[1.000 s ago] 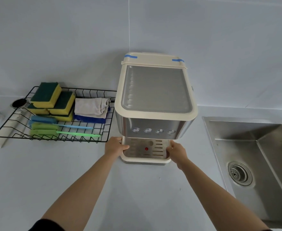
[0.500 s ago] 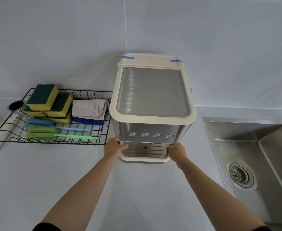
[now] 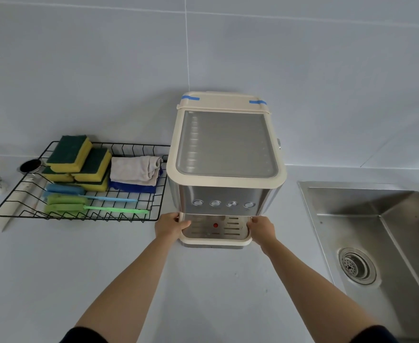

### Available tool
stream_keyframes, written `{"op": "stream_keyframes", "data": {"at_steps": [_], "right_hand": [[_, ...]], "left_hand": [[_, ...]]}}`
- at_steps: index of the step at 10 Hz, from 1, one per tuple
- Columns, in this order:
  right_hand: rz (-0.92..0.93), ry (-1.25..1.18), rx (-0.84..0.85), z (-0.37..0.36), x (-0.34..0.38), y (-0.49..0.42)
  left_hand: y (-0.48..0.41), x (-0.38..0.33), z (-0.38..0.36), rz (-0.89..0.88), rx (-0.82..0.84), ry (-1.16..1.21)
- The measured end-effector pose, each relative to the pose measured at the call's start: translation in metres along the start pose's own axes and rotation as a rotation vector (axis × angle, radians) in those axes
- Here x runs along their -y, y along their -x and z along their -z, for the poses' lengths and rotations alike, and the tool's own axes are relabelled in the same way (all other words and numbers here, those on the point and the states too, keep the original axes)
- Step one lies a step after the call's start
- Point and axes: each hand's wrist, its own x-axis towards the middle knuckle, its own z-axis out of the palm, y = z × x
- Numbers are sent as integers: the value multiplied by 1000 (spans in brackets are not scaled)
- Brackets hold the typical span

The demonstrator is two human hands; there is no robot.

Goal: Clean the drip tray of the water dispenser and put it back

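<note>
You stand over a pale grey tabletop (image 3: 203, 280) that runs back to a wall of large pale grey tiles (image 3: 302, 58). A cream and stainless-steel water dispenser (image 3: 224, 154) sits against that wall, with two strips of blue tape (image 3: 190, 97) on its back edge and four round buttons (image 3: 223, 203) across its front.

To your left, just beside the dispenser, a black wire rack (image 3: 79, 191) holds stacked yellow sponges with green scouring tops (image 3: 78, 160), a folded grey cloth (image 3: 135, 169) lying over a blue cloth (image 3: 131, 186), and blue and green long-handled brushes (image 3: 79, 201). A white cylinder (image 3: 0, 224) lies on the tabletop at the rack's left end, partly under it. To your right, a stainless-steel sink (image 3: 381, 233) is sunk into the tabletop, with a round drain strainer (image 3: 355, 266) in its basin.

The cream slotted drip tray with a red dot at its centre (image 3: 216, 231) sits at the foot of the dispenser, below the buttons. Your left hand (image 3: 170, 227) grips its left side and your right hand (image 3: 263, 230) grips its right side, fingers curled around the edges. Nothing stands between you and the tray.
</note>
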Motion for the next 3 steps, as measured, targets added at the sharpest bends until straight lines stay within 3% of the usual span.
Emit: {"op": "stream_keyframes", "data": {"at_steps": [3], "right_hand": [[105,86,25,7,4,17]], "left_hand": [[8,2,5,-130,69,-45]]}}
